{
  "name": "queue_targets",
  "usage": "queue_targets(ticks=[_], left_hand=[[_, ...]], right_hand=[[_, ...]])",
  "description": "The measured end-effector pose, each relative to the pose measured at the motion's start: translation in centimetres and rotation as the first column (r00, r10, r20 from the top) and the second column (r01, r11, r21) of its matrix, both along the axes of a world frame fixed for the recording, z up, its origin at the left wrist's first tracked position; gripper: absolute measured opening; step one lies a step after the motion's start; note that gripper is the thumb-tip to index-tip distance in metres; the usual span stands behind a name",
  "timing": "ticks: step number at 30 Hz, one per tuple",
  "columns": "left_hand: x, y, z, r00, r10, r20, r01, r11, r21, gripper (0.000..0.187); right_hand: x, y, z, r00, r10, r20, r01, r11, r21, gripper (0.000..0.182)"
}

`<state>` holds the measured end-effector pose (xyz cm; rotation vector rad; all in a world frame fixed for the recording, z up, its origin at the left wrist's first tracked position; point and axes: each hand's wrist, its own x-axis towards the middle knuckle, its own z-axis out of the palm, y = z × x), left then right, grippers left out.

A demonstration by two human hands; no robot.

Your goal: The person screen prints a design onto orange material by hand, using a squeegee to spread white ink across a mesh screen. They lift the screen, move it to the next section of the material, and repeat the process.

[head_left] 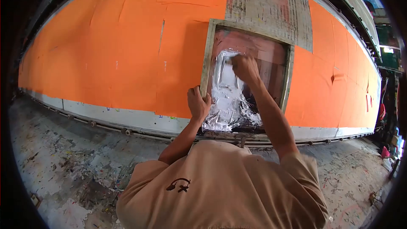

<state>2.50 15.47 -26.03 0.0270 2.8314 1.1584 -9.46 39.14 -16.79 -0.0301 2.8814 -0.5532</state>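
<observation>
A screen printing frame (289, 76) lies on the long table, partly over orange fabric. Thick white ink (227, 97) is spread over the left and lower part of its mesh. My left hand (198, 103) grips the frame's left side near the lower corner, fingers wrapped over the edge. My right hand (246, 68) is closed in a fist above the mesh, close to the upper part of the ink. A small dark edge shows beside its fingers, but what it holds is mostly hidden.
Orange fabric panels (106, 46) cover the table on both sides of the frame. Behind it a stained, bare strip of tabletop (271, 8) shows. A rail (127, 132) runs along the table's near edge. The floor (76, 157) is paint-spattered.
</observation>
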Motion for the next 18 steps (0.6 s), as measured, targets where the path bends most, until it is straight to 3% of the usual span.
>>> queue_targets(ticks=[2,4,6,8,10,11,12,14,15,16,18], left_hand=[[0.0,0.0,0.1,1.0,0.017,0.025,-0.017,1.0,0.016,0.058],[-0.5,-0.3,0.3,0.997,0.03,0.064,-0.035,0.997,0.069,0.057],[-0.4,-0.1,0.6,0.992,0.047,0.12,-0.062,0.99,0.123,0.056],[-0.6,0.0,0.8,0.992,0.099,0.082,-0.111,0.982,0.154,0.053],[-0.4,0.0,0.2,0.994,0.074,0.084,-0.084,0.988,0.128,0.053],[-0.2,-0.1,-0.1,0.995,0.057,0.083,-0.065,0.993,0.097,0.053],[-0.1,-0.1,-0.4,0.996,0.06,0.064,-0.066,0.994,0.091,0.053],[0.0,0.0,-0.6,0.994,0.078,0.072,-0.085,0.99,0.109,0.055],[-0.1,0.0,-0.1,0.983,0.066,0.17,-0.096,0.98,0.175,0.056],[-0.3,-0.2,0.7,0.985,0.073,0.157,-0.1,0.98,0.171,0.056],[-1.3,-0.5,2.5,0.941,0.01,0.337,-0.12,0.944,0.306,0.053]], right_hand=[[0.2,-0.5,-3.8,0.957,0.013,-0.289,0.011,0.997,0.08,0.007],[5.5,-2.4,-4.8,0.958,0.04,-0.284,-0.001,0.991,0.135,0.014],[9.7,-4.3,-2.6,0.959,0.028,-0.283,-0.016,0.999,0.045,0.023],[11.3,-4.2,-0.2,0.987,0.085,-0.138,-0.082,0.996,0.027,0.024],[9.3,-0.4,-1.4,0.967,0.249,0.063,-0.249,0.968,0.001,0.023],[6.9,0.2,-0.3,0.972,0.114,0.206,-0.083,0.985,-0.154,0.022],[4.5,-0.1,1.4,0.961,0.004,0.277,0.033,0.991,-0.13,0.023],[1.3,-0.3,1.0,0.993,-0.118,0.017,0.119,0.981,-0.153,0.019],[1.5,-0.6,0.5,0.994,-0.112,0.003,0.111,0.981,-0.16,0.019],[2.4,-1.1,-0.9,0.984,-0.091,-0.151,0.078,0.993,-0.087,0.021],[6.5,-3.0,-4.6,0.923,-0.067,-0.379,0.119,0.986,0.114,0.03]])
